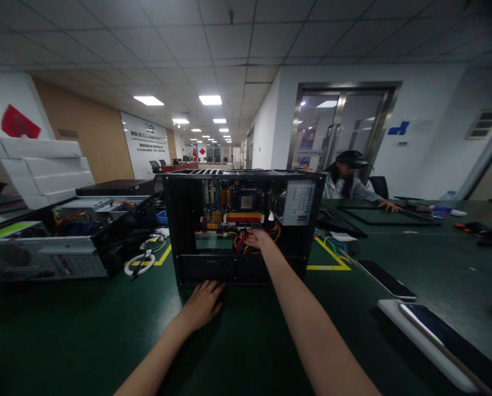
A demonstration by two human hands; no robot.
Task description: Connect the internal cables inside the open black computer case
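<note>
A black computer case [206, 269] stands upright before me with its side open. Inside it are a motherboard [233, 201] with red and yellow memory slots and a silver-labelled power supply [299, 203] at the upper right. My right hand [255, 238] reaches into the case, its fingers closed on a bundle of coloured power cables [241, 245]; the fingertips are partly hidden among the wires. My left hand [205, 302] lies on the green table at the foot of the case, fingers stretched out, near or touching its lower edge.
Another opened computer case [64, 256] lies to the left, beside coiled white cables [141, 264]. On the right are a phone [386, 279], a white-edged device [431, 335], a flat black panel [388, 215] and a water bottle [444, 204]. A person [349, 179] sits across the table.
</note>
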